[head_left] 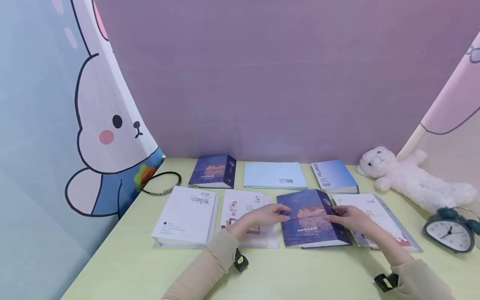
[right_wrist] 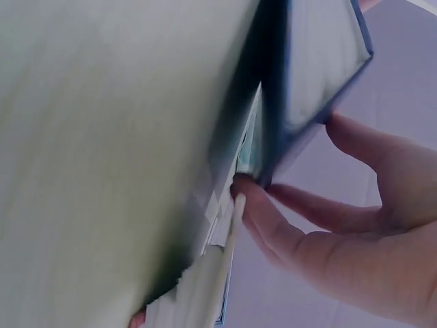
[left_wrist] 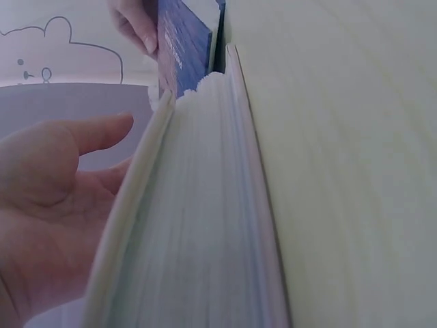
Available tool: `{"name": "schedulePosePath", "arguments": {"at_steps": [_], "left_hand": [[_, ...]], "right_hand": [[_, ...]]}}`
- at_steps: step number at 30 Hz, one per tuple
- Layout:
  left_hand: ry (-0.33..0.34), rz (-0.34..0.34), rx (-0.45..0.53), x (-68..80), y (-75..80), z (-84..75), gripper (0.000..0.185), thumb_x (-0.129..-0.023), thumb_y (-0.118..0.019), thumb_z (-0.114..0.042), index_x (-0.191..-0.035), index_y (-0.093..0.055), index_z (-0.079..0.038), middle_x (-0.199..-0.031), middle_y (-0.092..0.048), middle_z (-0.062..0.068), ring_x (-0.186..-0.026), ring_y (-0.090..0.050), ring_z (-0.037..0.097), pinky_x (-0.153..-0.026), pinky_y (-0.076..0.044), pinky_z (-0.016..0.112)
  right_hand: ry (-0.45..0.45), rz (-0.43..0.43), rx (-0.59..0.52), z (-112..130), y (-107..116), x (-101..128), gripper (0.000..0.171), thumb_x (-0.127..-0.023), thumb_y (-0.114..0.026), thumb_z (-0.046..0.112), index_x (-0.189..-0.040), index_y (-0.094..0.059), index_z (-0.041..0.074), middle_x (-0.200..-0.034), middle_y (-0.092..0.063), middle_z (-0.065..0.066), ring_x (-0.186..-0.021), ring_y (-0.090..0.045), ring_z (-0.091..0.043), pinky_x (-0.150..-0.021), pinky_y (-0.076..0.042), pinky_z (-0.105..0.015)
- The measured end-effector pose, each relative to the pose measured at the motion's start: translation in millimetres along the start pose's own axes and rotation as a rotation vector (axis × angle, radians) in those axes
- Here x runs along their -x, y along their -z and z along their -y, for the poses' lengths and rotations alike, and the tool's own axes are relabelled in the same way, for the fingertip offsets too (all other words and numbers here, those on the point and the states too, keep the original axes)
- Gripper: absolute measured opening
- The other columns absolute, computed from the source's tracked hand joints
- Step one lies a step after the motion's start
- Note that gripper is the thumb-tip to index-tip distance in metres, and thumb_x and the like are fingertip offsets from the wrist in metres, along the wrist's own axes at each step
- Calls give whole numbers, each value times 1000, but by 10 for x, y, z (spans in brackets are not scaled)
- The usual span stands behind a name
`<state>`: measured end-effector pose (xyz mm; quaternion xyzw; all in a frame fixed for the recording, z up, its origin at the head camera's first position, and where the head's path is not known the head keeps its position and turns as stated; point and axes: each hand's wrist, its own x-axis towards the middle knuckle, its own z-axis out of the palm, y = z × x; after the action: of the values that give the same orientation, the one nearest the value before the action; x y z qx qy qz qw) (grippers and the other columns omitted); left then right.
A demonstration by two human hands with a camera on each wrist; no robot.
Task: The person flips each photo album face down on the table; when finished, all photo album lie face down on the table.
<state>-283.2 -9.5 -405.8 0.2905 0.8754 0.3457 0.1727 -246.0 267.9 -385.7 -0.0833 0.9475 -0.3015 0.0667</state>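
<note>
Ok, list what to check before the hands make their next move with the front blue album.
1. Right hand gripping the front blue album by its spine side: ok.
2. Left hand gripping the opposite edge: cannot tell; it is there, but its contact is unclear.
3. Front cover facing up: ok, the title shows.
4. Room on the spine side: not ok, a white album lies close beside it.
5. Alarm clock clear of both hands: ok.
6. Plush toy clear: ok.
</note>
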Motion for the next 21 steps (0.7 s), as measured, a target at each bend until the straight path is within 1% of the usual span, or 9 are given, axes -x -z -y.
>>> {"name": "schedulePosePath", "arguments": {"at_steps": [5,9,14,17,21], "left_hand": [[-11,-17,-23,10,10,18,41,-98,-49,-29,-136,-49,-12,-139,-50,6,-129,-45,22,-108,-38,33],[-19,-12,-32,25,15,30,42,-99,-47,-28,-136,-48,-11,-140,-49,5,-130,-44,22,-109,-37,33],[-24,10,-35,35,18,35,43,-98,-48,-29,-137,-48,-11,-143,-46,6,-131,-43,22,-110,-36,33],[-16,20,-24,34,19,31,42,-98,-49,-28,-136,-49,-11,-147,-40,8,-135,-38,24,-112,-33,34],[0,33,1,30,16,22,42,-98,-48,-28,-137,-48,-13,-152,-31,10,-139,-31,26,-114,-28,38]], "right_hand": [[73,16,82,15,-38,17,65,-85,-67,36,-126,-51,-12,-122,-55,-34,-111,-52,-49,-92,-45,-56],[101,21,104,29,-48,18,64,-85,-68,35,-126,-51,-11,-123,-53,-34,-113,-49,-51,-93,-44,-58],[83,40,80,28,-52,8,64,-86,-67,34,-128,-49,-11,-127,-48,-37,-113,-50,-51,-91,-47,-55],[64,57,57,29,-54,-5,64,-87,-66,33,-129,-46,-11,-129,-44,-39,-114,-49,-52,-90,-48,-54],[41,56,54,40,-51,-23,67,-86,-67,36,-131,-45,-10,-128,-44,-40,-114,-48,-52,-91,-47,-55]]}}
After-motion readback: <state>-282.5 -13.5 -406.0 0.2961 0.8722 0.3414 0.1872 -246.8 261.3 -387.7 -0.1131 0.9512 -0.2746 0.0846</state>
